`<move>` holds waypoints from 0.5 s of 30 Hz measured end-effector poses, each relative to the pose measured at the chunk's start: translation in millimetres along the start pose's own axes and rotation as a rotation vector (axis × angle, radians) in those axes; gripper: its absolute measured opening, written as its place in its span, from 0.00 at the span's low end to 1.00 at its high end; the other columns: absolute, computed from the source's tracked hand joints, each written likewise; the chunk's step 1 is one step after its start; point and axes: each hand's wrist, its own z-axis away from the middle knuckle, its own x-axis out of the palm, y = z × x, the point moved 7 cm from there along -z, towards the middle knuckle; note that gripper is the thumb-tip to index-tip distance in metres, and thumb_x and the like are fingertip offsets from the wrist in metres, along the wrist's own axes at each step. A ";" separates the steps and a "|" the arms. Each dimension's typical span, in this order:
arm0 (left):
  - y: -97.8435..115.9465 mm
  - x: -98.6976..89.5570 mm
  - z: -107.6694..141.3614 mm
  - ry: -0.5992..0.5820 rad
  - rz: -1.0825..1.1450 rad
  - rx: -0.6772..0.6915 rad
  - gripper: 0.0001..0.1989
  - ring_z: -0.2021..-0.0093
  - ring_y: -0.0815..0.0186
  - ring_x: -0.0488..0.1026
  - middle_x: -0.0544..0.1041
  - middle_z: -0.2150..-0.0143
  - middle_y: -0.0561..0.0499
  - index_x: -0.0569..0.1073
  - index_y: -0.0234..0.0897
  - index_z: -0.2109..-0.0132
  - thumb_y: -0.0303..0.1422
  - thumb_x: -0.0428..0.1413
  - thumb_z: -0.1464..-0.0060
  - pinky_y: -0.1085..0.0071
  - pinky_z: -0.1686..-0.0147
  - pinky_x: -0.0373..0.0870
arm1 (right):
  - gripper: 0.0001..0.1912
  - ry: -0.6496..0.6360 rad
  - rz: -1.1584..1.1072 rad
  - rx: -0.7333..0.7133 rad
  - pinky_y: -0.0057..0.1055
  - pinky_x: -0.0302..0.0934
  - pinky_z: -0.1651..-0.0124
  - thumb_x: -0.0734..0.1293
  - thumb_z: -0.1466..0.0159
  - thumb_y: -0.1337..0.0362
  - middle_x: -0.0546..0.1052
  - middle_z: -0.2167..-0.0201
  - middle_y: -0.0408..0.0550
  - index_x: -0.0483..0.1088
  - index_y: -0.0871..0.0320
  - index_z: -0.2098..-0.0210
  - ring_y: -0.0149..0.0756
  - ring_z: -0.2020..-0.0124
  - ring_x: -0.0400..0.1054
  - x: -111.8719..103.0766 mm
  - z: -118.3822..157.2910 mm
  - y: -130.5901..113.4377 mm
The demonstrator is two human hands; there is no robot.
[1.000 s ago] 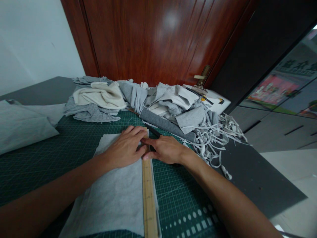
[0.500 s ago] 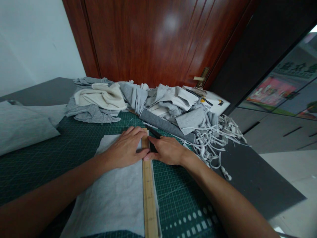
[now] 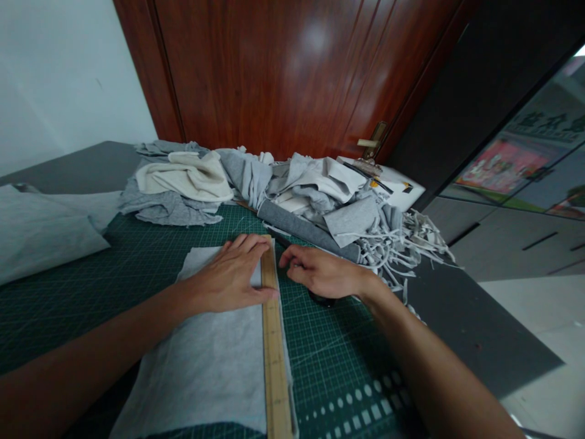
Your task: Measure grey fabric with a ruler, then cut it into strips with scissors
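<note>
A wooden ruler (image 3: 275,360) lies lengthwise near the right edge of a folded pale grey cloth (image 3: 219,366). My left hand (image 3: 235,271) is open over both, fingers flat near the ruler's far end and thumb across the wood. To the right of the ruler and apart from it, my right hand (image 3: 326,273) is curled around a black rotary cutter. A rounded dark part of the rotary cutter (image 3: 322,299) shows beneath the hand, and a thin dark end sticks out past the fingers. The palm hides most of the tool.
A green cutting mat (image 3: 329,360) covers much of the grey table (image 3: 475,323). Heaped fabric (image 3: 297,183) and cut strips (image 3: 388,250) lie along the back and right. More grey cloth (image 3: 50,231) is at the left, and a wooden door (image 3: 265,73) stands behind.
My right hand has come away from the ruler, shifting right, and the rounded dark part now shows below it. My left hand stays on the ruler and cloth.
</note>
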 end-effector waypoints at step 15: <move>7.3 -0.9 2.5 -0.145 -0.021 -0.067 0.59 0.28 0.38 0.61 0.62 0.24 0.30 0.58 0.30 0.25 0.53 0.71 0.57 0.42 0.31 0.60 | 0.15 -0.795 -0.628 0.165 0.22 0.71 0.80 0.78 0.35 0.77 0.74 0.80 0.32 0.70 0.58 0.60 0.30 0.82 0.72 71.6 38.2 -27.7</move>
